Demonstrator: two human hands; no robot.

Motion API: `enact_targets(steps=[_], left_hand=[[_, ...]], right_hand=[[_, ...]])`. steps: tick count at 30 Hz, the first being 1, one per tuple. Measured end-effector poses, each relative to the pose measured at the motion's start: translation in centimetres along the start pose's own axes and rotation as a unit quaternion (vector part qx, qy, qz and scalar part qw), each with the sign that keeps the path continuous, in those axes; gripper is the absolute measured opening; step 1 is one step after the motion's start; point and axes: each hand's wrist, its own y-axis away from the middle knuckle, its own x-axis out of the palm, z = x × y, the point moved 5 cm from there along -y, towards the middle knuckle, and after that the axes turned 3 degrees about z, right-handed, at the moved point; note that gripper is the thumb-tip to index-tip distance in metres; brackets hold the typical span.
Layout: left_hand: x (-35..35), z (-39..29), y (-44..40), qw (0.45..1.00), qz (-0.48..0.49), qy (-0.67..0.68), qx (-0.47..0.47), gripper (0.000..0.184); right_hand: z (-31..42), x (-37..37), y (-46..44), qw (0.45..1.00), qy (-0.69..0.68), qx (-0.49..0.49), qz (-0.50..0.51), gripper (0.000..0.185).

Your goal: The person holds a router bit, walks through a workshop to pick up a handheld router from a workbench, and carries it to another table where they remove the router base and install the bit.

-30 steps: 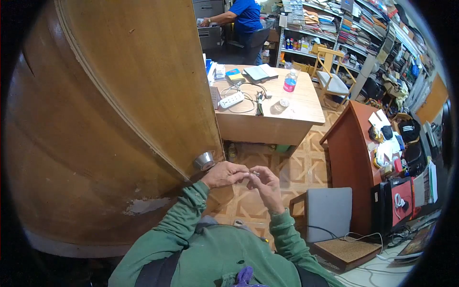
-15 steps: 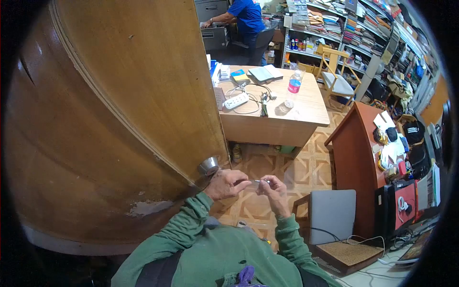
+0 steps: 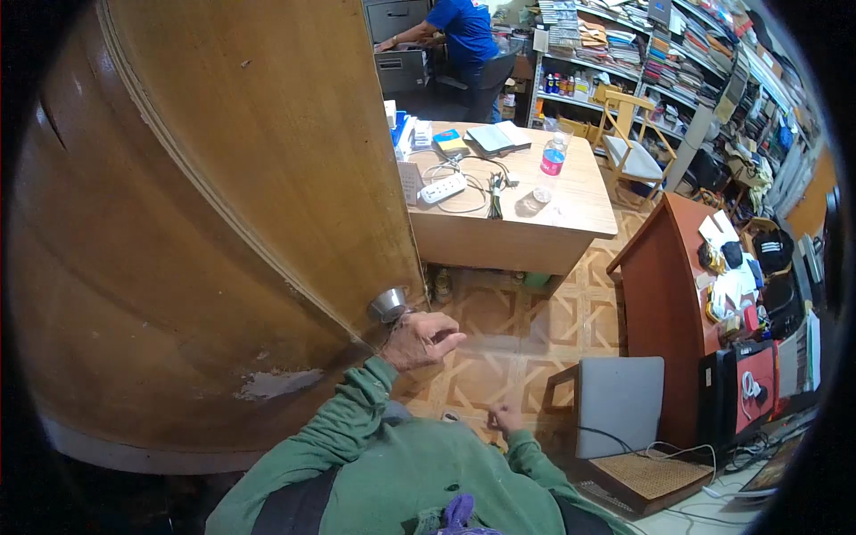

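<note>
My left hand (image 3: 423, 341) is beside the round metal door knob (image 3: 389, 306) on the edge of the brown wooden door (image 3: 294, 178). Its thumb and fingers are curled together in a pinch, and whatever lies between them is too small or hidden to name. Lower down, close to my body, is my right hand (image 3: 506, 417), apart from the left one. Its fingers look curled in, and no object shows clearly in them.
Beyond the door stands a desk (image 3: 499, 227) with a power strip (image 3: 443, 188), cables and a bottle (image 3: 553, 156). A person in blue (image 3: 468, 36) is at a filing cabinet. To the right are a grey-padded chair (image 3: 621, 401) and a red-brown desk (image 3: 660, 303).
My right hand has dropped away from the left hand towards my body. The thin small piece between the two hands is out of sight. My left hand stays by the knob.
</note>
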Motion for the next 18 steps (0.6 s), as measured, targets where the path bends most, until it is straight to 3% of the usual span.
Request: enact_targets(steps=[2,5,8,11,14,18], left_hand=[[-0.3,-0.4,-0.2,1.000,0.002,-0.006,0.000,0.020],[-0.4,-0.1,-0.3,1.000,-0.001,-0.010,0.003,0.020],[-0.6,0.1,-0.4,1.000,-0.005,0.008,-0.004,0.019],[-0.7,0.0,-0.5,1.000,-0.001,0.006,-0.012,0.018],[-0.6,0.0,-0.7,1.000,0.012,-0.012,0.018,0.016],[-0.7,0.0,-0.1,0.999,-0.003,-0.017,0.033,0.013]], right_hand=[[-3.1,-2.1,0.6,0.997,0.046,0.061,-0.009,0.014],[-6.9,-4.8,1.8,0.991,0.049,0.079,-0.092,0.012],[-7.2,-6.3,3.4,0.987,0.036,0.113,-0.106,0.018],[-8.3,-7.3,2.4,0.991,0.007,0.103,-0.088,0.021],[-7.5,-6.7,1.3,0.988,0.083,0.083,-0.102,0.024],[-4.7,-4.0,1.2,0.995,0.033,0.072,-0.068,0.021]])
